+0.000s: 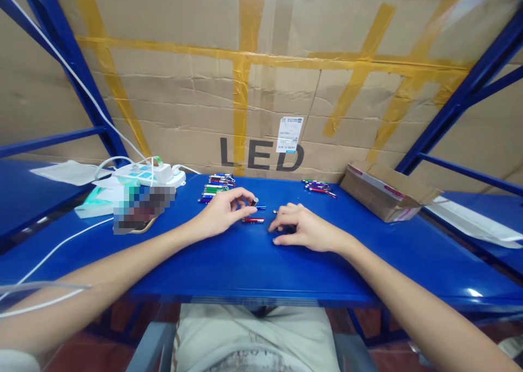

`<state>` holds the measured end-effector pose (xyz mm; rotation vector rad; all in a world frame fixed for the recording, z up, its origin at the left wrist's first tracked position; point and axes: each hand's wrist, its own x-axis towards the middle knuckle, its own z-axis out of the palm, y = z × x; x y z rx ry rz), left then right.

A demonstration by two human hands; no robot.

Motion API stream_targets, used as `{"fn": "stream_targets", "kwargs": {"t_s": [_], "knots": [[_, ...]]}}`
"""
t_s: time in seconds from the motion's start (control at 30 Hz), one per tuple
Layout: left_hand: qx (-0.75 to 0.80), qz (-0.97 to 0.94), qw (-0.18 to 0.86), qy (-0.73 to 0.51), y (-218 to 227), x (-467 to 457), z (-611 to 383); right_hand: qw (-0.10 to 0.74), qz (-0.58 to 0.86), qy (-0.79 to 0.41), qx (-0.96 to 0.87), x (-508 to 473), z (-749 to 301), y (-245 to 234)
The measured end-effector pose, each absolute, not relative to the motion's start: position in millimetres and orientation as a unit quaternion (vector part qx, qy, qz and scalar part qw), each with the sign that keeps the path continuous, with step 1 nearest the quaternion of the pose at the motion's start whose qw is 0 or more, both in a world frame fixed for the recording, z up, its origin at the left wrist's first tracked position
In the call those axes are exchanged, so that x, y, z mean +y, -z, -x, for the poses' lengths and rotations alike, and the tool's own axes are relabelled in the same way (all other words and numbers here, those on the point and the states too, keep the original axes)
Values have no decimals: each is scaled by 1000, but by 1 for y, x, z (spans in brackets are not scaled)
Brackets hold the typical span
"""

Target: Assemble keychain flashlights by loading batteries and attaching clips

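My left hand (226, 211) is closed, with its thumb and fingers round a small black cylinder with a silvery end (255, 202); the rest of it is hidden. Just beyond and below these fingers, a red metal penlight (253, 220) and a blue one (261, 207) lie on the blue table. To the right, my right hand (304, 227) rests low over the table with curled fingers. Something dark shows under its palm, too shaded to name. A small silvery piece (275, 212) is by its fingertips.
Several coloured penlights with clips (216, 189) lie behind my left hand, and another group (321, 188) lies at the back right. An open cardboard box (386, 192) stands at right. A power strip (163, 173), cables and a phone (143, 211) occupy the left. Cardboard (183, 105) walls the back.
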<state>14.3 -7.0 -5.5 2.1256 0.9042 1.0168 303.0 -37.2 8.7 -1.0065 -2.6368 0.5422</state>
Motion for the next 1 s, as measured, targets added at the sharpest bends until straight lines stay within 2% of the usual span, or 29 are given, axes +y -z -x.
{"fn": "stream_targets", "kwargs": {"t_s": [0.3, 0.57, 1.0], "knots": [[326, -796, 328, -391, 6, -10, -18, 113, 336, -164, -921, -41, -299, -8], [325, -798, 329, -388, 5, -12, -18, 124, 340, -195, -912, -42, -296, -7], [329, -806, 318, -375, 4, -14, -20, 85, 348, -223, -906, -50, -290, -13]]}}
